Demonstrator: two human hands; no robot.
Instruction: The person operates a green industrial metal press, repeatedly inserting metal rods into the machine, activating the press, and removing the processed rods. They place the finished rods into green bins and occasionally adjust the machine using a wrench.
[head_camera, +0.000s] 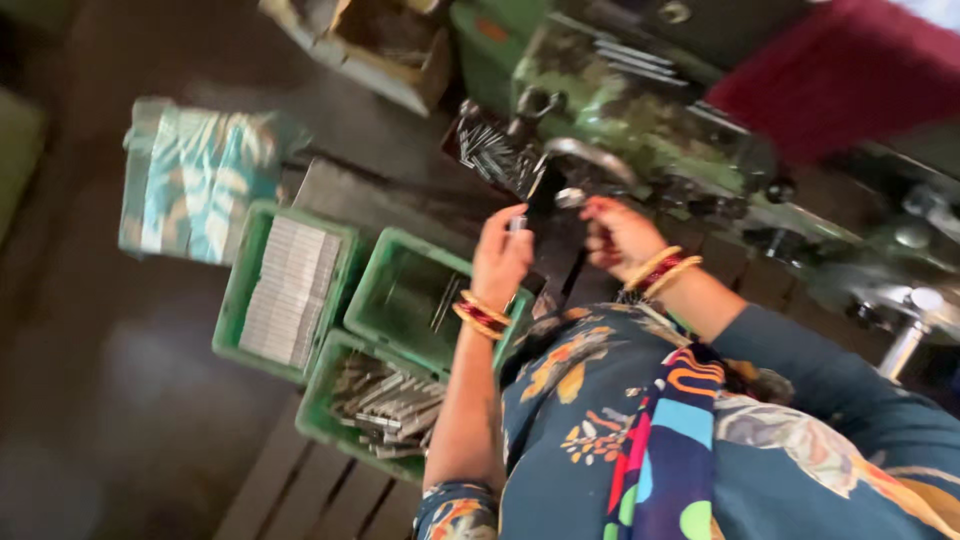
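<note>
Green crates (290, 290) flank left hand (500, 262) pinching metal rod (517, 223); right hand (618, 235) curled, unclear.

I see my left hand (500, 258) raised over the green crates, pinching a small metal rod (517, 223) upright between the fingertips. My right hand (618, 235) is curled just beside the green machine (640, 110), close to its shiny round part (570, 197). One crate (245, 290) holds neat rows of rods, another (325, 400) a loose heap, the third (385, 285) only a few. A patterned cloth bundle (195, 180) sits beyond them.
</note>
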